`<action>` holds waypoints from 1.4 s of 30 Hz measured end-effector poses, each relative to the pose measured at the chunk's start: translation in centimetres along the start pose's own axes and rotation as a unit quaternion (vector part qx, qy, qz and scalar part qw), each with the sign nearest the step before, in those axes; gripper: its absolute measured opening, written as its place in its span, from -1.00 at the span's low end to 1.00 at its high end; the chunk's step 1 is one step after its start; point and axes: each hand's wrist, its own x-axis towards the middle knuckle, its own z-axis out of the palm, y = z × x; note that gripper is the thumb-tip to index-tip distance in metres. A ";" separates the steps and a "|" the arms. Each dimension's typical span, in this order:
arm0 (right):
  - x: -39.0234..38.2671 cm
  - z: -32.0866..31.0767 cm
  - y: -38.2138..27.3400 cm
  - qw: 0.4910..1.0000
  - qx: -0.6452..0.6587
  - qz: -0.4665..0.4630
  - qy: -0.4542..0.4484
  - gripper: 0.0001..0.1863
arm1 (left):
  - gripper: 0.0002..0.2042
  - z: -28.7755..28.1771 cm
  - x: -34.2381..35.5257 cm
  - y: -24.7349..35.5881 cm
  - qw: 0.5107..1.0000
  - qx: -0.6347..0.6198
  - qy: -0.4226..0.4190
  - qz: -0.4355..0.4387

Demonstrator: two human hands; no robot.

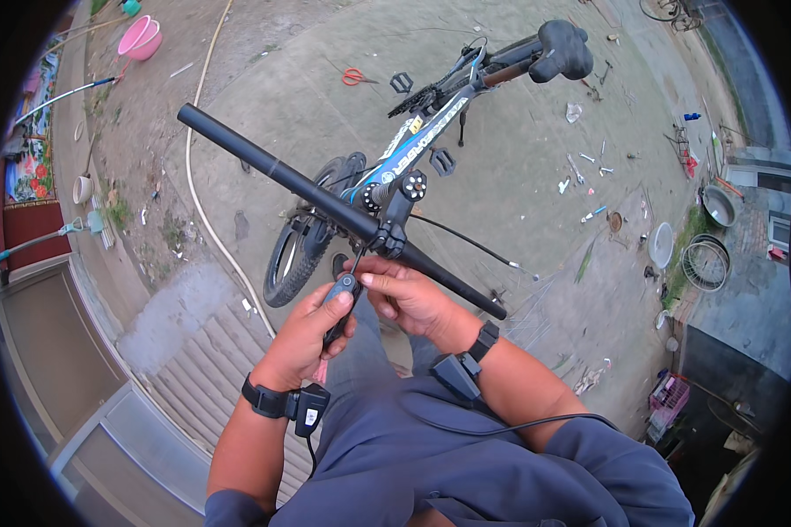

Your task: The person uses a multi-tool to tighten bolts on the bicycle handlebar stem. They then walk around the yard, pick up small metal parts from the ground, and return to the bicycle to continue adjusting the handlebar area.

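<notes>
My left hand point(312, 329) is wrapped round the dark handle of a folding multi-tool point(341, 294), its thumb lying along the side. A thin metal key stands out of the handle's upper end. Beside it, the thumb and forefinger of my right hand point(410, 297) close on that key; the exact contact is partly hidden. Just beyond my hands stretches the black handlebar point(299, 186) of a blue and white bicycle point(413, 149). It has no grips, and its middle is clamped by the black stem point(402, 211). A loose black cable point(466, 237) sticks out to the right.
Orange-handled scissors point(353, 77) lie on the concrete left of the bicycle. Wrenches point(576, 169) and small parts are scattered at the right, near basins point(662, 244) and a wire basket point(705, 263). A pale hose point(193, 167) runs along the left, past a pink bucket point(140, 39).
</notes>
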 end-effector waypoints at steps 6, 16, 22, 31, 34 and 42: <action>-1.9 0.2 0.7 0.993 0.099 -0.015 0.067 -0.61 | -0.61 -0.8 -1.4 -2.2 1.000 -0.017 0.006 0.011; -5.5 0.7 -0.6 0.994 0.094 -0.019 0.044 -0.72 | -0.58 -0.4 -4.7 -6.2 0.999 -0.031 0.030 0.017; -6.6 0.6 -0.9 0.998 0.052 -0.028 0.035 -0.77 | -0.56 0.4 -5.7 -7.0 0.998 -0.047 0.014 0.038; -7.8 -0.1 -0.8 0.997 -0.033 -0.042 0.051 -0.72 | -0.44 1.9 -6.5 -7.1 0.996 0.027 0.044 0.072; -8.0 -0.3 -0.6 0.996 -0.040 -0.047 0.058 -0.75 | -0.39 2.3 -6.7 -7.0 0.992 0.087 0.050 0.080; -8.6 -0.1 -0.6 0.995 -0.045 -0.061 0.059 -0.82 | -0.36 3.3 -7.1 -6.6 0.979 0.162 0.034 0.122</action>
